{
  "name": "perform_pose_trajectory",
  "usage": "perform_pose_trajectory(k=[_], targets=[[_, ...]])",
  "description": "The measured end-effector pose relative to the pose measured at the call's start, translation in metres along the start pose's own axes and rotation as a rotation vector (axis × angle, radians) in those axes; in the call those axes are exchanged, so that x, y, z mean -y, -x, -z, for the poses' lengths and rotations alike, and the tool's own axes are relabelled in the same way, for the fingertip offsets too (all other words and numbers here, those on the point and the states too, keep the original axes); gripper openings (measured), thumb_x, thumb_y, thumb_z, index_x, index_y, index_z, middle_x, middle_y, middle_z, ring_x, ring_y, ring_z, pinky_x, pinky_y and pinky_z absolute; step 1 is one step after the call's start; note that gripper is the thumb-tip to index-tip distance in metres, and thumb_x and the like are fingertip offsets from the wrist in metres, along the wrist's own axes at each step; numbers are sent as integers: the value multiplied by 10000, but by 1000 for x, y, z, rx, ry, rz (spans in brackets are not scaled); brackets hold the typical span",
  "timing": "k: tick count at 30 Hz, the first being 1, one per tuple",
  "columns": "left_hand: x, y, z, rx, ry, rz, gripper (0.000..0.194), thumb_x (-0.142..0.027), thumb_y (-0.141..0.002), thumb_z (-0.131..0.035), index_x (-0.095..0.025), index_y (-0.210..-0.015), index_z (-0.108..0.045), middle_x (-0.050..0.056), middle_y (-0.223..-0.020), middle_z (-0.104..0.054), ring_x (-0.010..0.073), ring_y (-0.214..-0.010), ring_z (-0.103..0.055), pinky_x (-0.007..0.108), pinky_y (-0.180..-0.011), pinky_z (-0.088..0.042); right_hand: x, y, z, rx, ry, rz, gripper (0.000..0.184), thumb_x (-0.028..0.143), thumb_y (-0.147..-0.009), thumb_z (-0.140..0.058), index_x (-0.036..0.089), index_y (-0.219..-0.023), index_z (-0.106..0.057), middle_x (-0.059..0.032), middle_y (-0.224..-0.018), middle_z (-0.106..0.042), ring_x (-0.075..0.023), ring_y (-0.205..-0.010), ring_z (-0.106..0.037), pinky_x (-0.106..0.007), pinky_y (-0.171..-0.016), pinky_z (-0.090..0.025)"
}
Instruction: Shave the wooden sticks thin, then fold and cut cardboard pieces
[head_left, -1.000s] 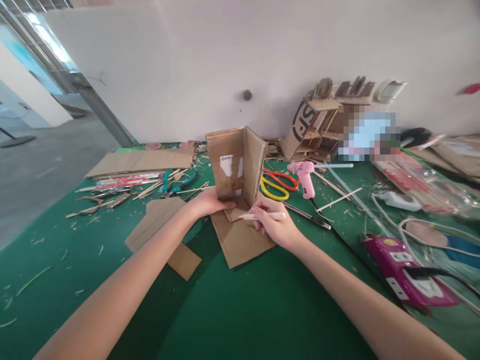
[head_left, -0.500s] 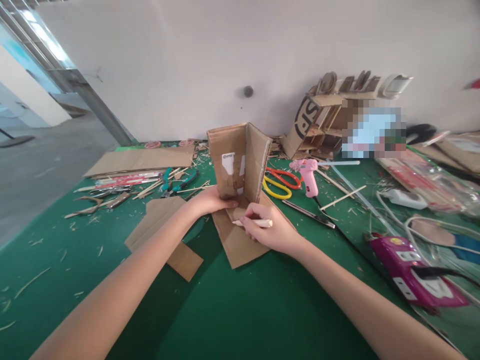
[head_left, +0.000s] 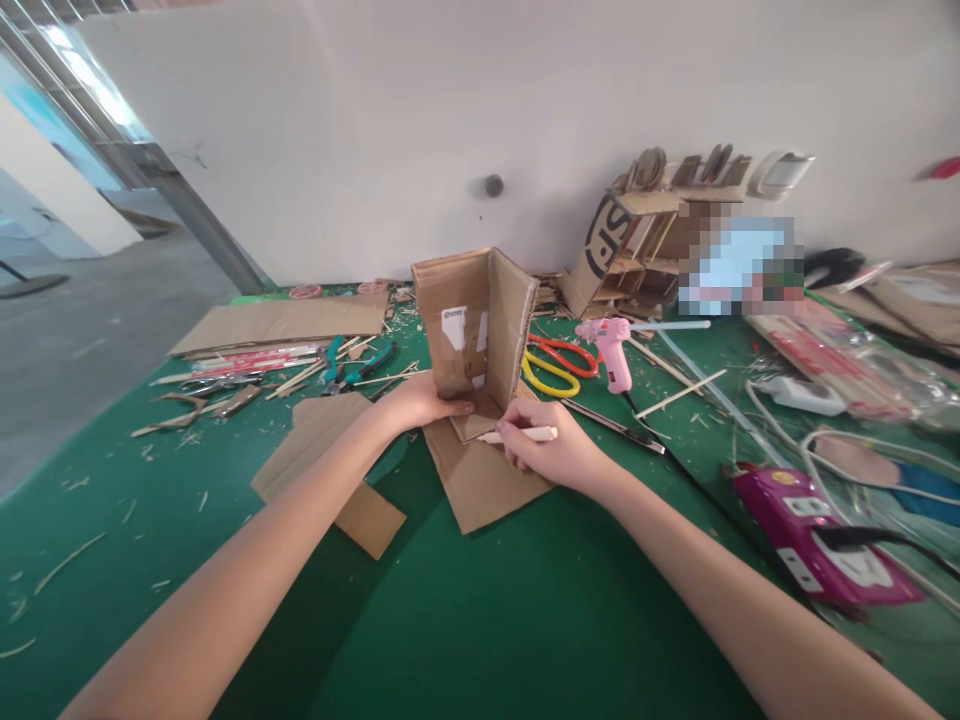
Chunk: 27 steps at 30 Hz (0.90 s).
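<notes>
An open cardboard structure (head_left: pixel 457 330) with two upright walls and a base stands on a flat cardboard sheet (head_left: pixel 480 490). My left hand (head_left: pixel 420 402) grips its lower left side, thumb inside on the base and the other fingers hidden behind the wall. In my right hand (head_left: pixel 551 447) is a pale pen (head_left: pixel 536 434), pinched like a writing tool. Its tip touches or nearly touches the front edge of the base, where it meets the sheet; I cannot tell if a line is there. Loose cardboard pieces (head_left: pixel 375 520) lie under and beside my left forearm.
Right of the structure are scissors (head_left: pixel 555 385), a pink glue gun (head_left: pixel 613 350) and a utility knife (head_left: pixel 615 428). A purple power strip (head_left: pixel 817 540) with cables sits further right. Teal pliers (head_left: pixel 352 368) and sticks lie left. A cardboard shelf model (head_left: pixel 600 250) stands by the wall.
The pen tip went left and nearer along the base's front edge, then back right a little with my right hand. My left hand stays on the structure. The view shifted slightly.
</notes>
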<state>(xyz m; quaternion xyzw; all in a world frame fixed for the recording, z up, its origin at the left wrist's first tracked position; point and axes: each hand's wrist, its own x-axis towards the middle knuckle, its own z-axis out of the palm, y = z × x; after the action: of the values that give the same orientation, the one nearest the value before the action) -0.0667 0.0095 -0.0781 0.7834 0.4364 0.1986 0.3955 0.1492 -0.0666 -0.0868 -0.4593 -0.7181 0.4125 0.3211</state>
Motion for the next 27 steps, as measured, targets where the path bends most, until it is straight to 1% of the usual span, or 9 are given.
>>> perform_pose_trajectory(k=[3, 6, 10, 14, 16, 19, 24, 27], targets=[[-1, 0, 1, 0, -32, -7, 567, -428, -719, -692, -231, -1241, -591, 14, -1296, -604, 251, -1207, -546, 340, -1035, -402, -4, 0, 6, -30, -12, -18, 214, 363, -861, -480, 204, -725, -526, 18, -563, -594, -105, -444, -537, -221, -436, -417], [-2, 1, 1, 4, -30, 7, 573, -416, -714, -693, -199, -1234, -591, 35, -1290, -608, 251, -1203, -549, 338, -1026, -410, -6, 1, 9, -54, -42, -40, 232, 391, -860, -483, 202, -730, -520, 16, -564, -599, -106, -428, -537, -221, -420, -425], [-1, 0, 1, -6, -36, 23, 609, -435, -700, -701, -192, -1246, -584, 49, -1304, -596, 268, -1213, -539, 364, -1028, -405, -8, 1, 8, -93, -48, -42, 228, 375, -856, -479, 201, -712, -511, 16, -552, -595, -107, -411, -537, -220, -405, -428], [1, -1, 0, -6, 4, -6, 579, -419, -701, -706, -220, -1233, -594, 36, -1306, -595, 262, -1221, -535, 362, -1039, -395, -8, 1, 6, -180, -72, -72, 196, 327, -843, -471, 203, -694, -501, 29, -516, -570, -104, -372, -518, -215, -372, -411], [1, -1, 0, 5, 33, -14, 583, -407, -708, -702, -213, -1245, -585, 39, -1306, -595, 255, -1219, -537, 359, -1042, -394, -8, 1, 5, -210, -87, -95, 191, 319, -832, -472, 205, -680, -489, 31, -504, -563, -112, -365, -522, -216, -357, -403], [0, -1, 0, 12, 27, 8, 622, -417, -701, -706, -183, -1261, -573, 58, -1309, -592, 264, -1217, -536, 372, -1042, -393, -8, 1, 5, -224, -111, -113, 189, 320, -826, -473, 209, -673, -473, 31, -499, -557, -123, -364, -529, -220, -345, -394], [0, -1, 1, 25, 10, 14, 632, -423, -709, -701, -190, -1279, -560, 59, -1326, -577, 264, -1237, -519, 369, -1050, -386, -10, 4, 5, -242, -114, -94, 191, 309, -838, -458, 211, -675, -464, 36, -494, -553, -111, -359, -511, -212, -354, -374], [0, -1, 1, 38, 19, 13, 646, -410, -708, -705, -201, -1298, -543, 53, -1342, -563, 263, -1248, -509, 375, -1061, -375, -7, 8, 5, -237, -81, -15, 206, 304, -861, -442, 214, -676, -453, 38, -500, -550, -99, -392, -501, -208, -394, -364]])
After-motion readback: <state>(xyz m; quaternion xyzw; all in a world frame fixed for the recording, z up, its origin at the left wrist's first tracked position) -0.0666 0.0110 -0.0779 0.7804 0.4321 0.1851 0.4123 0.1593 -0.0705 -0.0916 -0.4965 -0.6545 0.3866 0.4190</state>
